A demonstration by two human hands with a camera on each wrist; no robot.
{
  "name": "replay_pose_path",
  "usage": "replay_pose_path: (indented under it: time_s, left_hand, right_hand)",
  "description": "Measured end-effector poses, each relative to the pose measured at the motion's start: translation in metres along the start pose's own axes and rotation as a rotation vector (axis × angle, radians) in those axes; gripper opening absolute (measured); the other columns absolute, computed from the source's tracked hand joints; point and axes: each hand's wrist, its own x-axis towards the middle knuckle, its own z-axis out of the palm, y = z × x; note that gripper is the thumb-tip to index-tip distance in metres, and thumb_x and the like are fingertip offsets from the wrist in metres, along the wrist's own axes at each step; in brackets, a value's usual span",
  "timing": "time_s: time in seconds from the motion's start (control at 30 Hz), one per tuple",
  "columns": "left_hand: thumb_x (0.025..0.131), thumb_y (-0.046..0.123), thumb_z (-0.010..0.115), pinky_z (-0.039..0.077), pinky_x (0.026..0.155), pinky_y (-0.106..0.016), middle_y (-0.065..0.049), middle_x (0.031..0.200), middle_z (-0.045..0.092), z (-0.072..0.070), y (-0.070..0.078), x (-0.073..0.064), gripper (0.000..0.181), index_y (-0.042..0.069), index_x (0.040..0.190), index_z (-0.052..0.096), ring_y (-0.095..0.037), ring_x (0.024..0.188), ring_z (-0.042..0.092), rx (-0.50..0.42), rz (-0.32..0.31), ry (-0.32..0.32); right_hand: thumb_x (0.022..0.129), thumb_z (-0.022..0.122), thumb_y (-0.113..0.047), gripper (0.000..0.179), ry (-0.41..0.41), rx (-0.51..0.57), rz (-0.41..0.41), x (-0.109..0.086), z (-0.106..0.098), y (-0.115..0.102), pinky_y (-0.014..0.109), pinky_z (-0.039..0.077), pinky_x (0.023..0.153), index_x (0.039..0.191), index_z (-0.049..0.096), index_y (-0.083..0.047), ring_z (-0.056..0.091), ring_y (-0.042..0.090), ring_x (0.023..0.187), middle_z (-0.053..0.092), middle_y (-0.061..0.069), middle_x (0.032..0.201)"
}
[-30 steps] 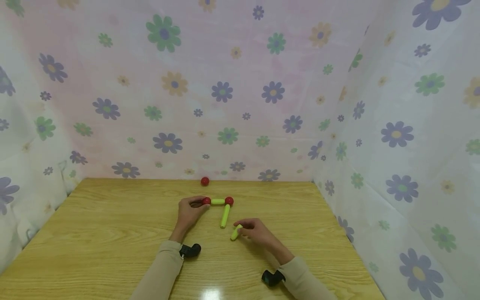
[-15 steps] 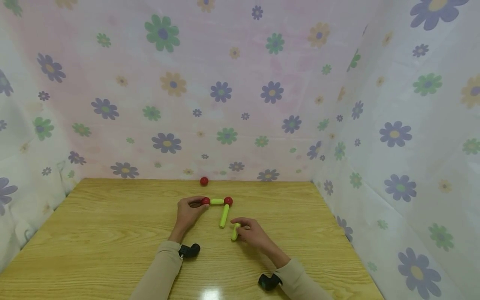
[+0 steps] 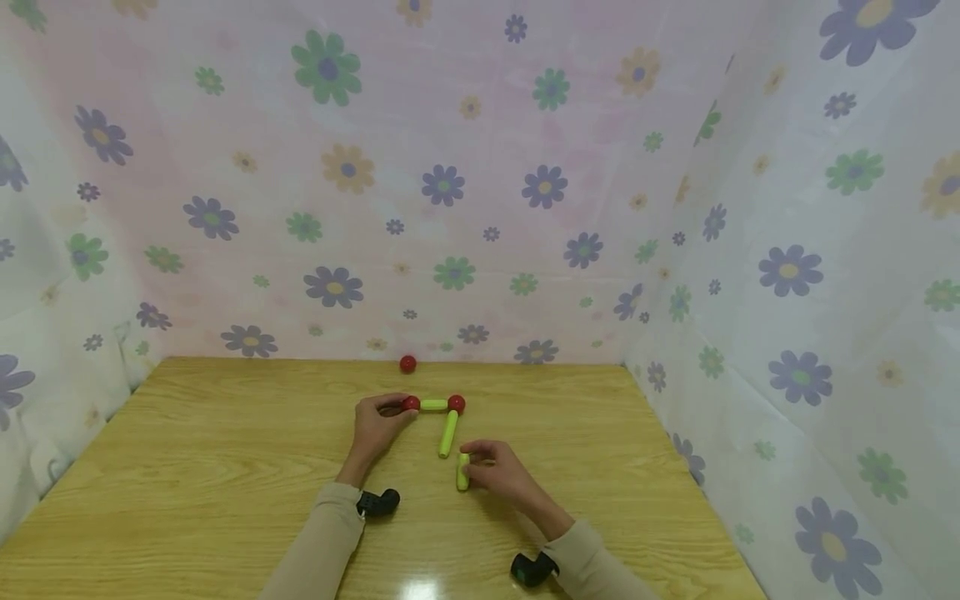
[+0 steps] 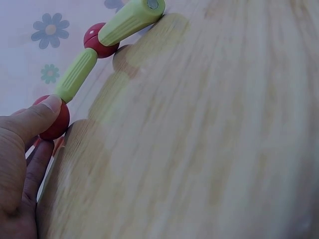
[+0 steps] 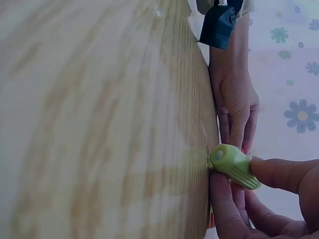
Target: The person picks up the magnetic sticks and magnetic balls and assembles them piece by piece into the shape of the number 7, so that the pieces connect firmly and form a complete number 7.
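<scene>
Red and glossy, a small round ball (image 3: 412,403) is pinched between the left hand's (image 3: 377,427) thumb and fingers at the wood-grain table (image 3: 225,467). One short lime-green ridged rod (image 3: 433,405) joins it to a second red ball (image 3: 457,404), from which another lime-green rod (image 3: 447,435) slants toward the person. Near that rod's free end, the right hand (image 3: 504,477) pinches a separate lime-green ridged piece (image 3: 462,475). A third red ball (image 3: 407,364) lies by the table's far edge.
</scene>
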Motion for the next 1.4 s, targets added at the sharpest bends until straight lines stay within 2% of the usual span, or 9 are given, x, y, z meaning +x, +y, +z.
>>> replay_pose_path:
  time_s: [0.27,0.6,0.8,1.1,1.4]
  left_hand:
    - [0.082,-0.003,0.083,0.060,0.079,-0.018,-0.033,0.109,0.071,0.000,-0.006,-0.002,0.033,-0.011,0.112,0.073,-0.047,0.098,0.070,0.002,0.032,-0.002]
    - [0.082,-0.001,0.083,0.061,0.083,-0.024,-0.030,0.111,0.071,-0.002,-0.007,0.000,0.033,-0.009,0.113,0.074,-0.045,0.101,0.071,0.003,-0.013,-0.004]
    - [0.083,-0.001,0.082,0.059,0.082,-0.019,-0.027,0.112,0.072,-0.002,-0.003,0.002,0.032,-0.006,0.114,0.074,-0.041,0.102,0.071,0.005,-0.031,-0.014]
    - [0.084,0.000,0.082,0.059,0.082,-0.019,-0.027,0.113,0.072,-0.002,-0.004,0.003,0.031,-0.005,0.113,0.075,-0.042,0.102,0.071,-0.010,-0.039,-0.013]
    - [0.084,0.000,0.082,0.059,0.082,-0.018,-0.026,0.114,0.072,-0.003,-0.004,0.004,0.031,-0.005,0.114,0.075,-0.041,0.103,0.071,-0.009,-0.045,-0.019]
  right_hand:
    - [0.096,0.069,-0.007,0.033,0.022,0.008,0.050,0.002,0.002,0.004,0.034,0.063,0.078,0.124,0.065,0.012,0.071,0.019,0.093,0.073,0.017,0.107]
    - [0.091,0.078,-0.013,0.033,0.047,0.049,0.117,0.012,0.002,0.009,0.031,0.063,0.075,0.114,0.069,0.010,0.073,0.016,0.085,0.076,0.012,0.097]
    - [0.090,0.078,-0.013,0.031,0.031,0.021,0.092,0.017,0.002,0.006,0.035,0.064,0.072,0.109,0.070,0.010,0.073,0.017,0.079,0.075,0.011,0.091]
    - [0.088,0.081,-0.016,0.029,0.033,-0.040,0.104,0.020,0.002,0.003,0.033,0.064,0.070,0.103,0.074,0.007,0.074,0.017,0.076,0.075,0.010,0.089]
    - [0.085,0.084,-0.022,0.021,0.009,-0.090,0.100,0.020,0.011,-0.001,0.030,0.062,0.063,0.088,0.080,-0.002,0.074,0.018,0.069,0.076,0.008,0.077]
